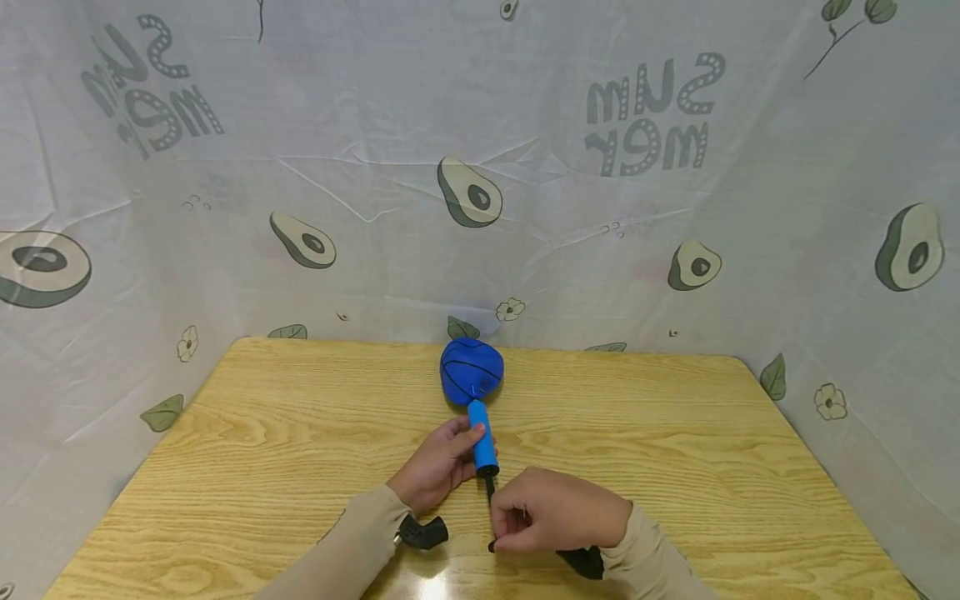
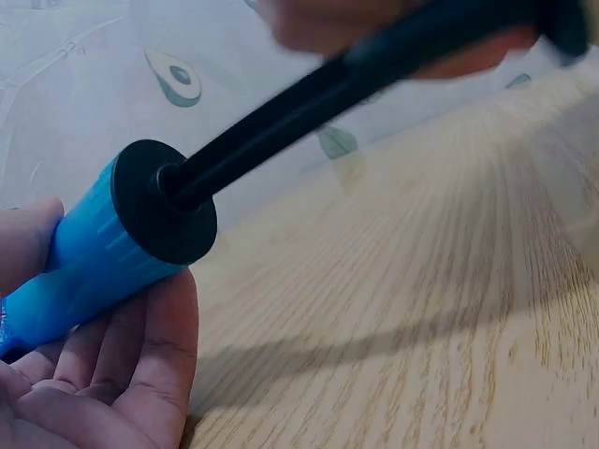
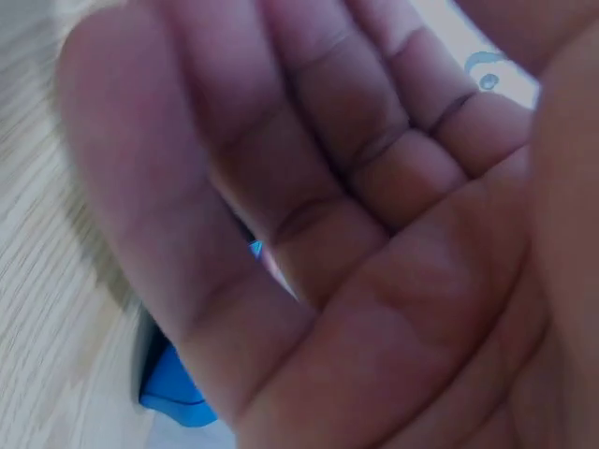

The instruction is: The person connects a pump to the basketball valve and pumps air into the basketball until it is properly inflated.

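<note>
A small hand pump with a light blue barrel [image 1: 483,437] and a black rod [image 2: 281,122] points away from me. Its far end meets a dented, under-inflated blue ball [image 1: 468,367] with black lines; the joint itself is too small to make out. My left hand [image 1: 442,467] grips the barrel, thumb on top and fingers beneath. Drawn well out of the barrel, the rod runs back to my right hand [image 1: 551,512], whose curled fingers hold it near its black end [image 1: 492,547]. In the right wrist view, curled fingers [image 3: 309,168] hide most of the pump.
Both hands work over a wood-grain table [image 1: 300,417]. A pale curtain [image 1: 375,125] printed with avocados hangs behind and along the sides. Black wrist-worn devices [image 1: 423,533] sit at both cuffs, close above the tabletop.
</note>
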The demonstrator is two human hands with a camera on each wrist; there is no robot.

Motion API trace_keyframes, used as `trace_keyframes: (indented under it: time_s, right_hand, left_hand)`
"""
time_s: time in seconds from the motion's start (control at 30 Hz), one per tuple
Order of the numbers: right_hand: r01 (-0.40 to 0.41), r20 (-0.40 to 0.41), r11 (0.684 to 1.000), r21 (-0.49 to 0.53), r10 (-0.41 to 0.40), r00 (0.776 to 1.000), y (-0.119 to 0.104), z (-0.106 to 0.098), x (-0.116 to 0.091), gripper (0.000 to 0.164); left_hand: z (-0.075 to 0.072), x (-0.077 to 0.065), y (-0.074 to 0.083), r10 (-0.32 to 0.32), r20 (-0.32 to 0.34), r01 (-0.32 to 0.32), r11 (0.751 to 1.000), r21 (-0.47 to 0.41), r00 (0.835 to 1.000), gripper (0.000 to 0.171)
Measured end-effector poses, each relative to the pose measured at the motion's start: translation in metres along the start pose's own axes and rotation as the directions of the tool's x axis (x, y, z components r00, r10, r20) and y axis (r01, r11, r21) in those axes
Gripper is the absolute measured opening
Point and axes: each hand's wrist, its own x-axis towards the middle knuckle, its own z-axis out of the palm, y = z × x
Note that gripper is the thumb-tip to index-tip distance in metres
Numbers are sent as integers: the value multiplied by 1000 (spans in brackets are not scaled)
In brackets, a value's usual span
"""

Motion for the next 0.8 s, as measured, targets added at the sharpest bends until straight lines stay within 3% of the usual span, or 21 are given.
trace_keyframes:
  time_s: [0.23, 0.47, 0.63, 0.8]
  right_hand:
    - [-102, -131, 990, -99, 89, 987, 5, -2, 2, 18]
    - [-199, -258, 975, -100, 168, 952, 11, -2, 3, 14]
    - [-190, -266, 977, -101, 157, 951, 11, -3, 4, 14]
    - [-163, -270, 973, -163, 115, 956, 10, -1, 4, 18]
  left_hand:
    - [3, 0, -1, -9, -16, 10, 997, 73, 1000, 63]
    - [4, 0, -1, -11, -8, 12, 995, 100, 1000, 56]
    - [4, -1, -1, -8, 4, 8, 995, 100, 1000, 54]
    - [4, -1, 0, -5, 11, 3, 995, 97, 1000, 57]
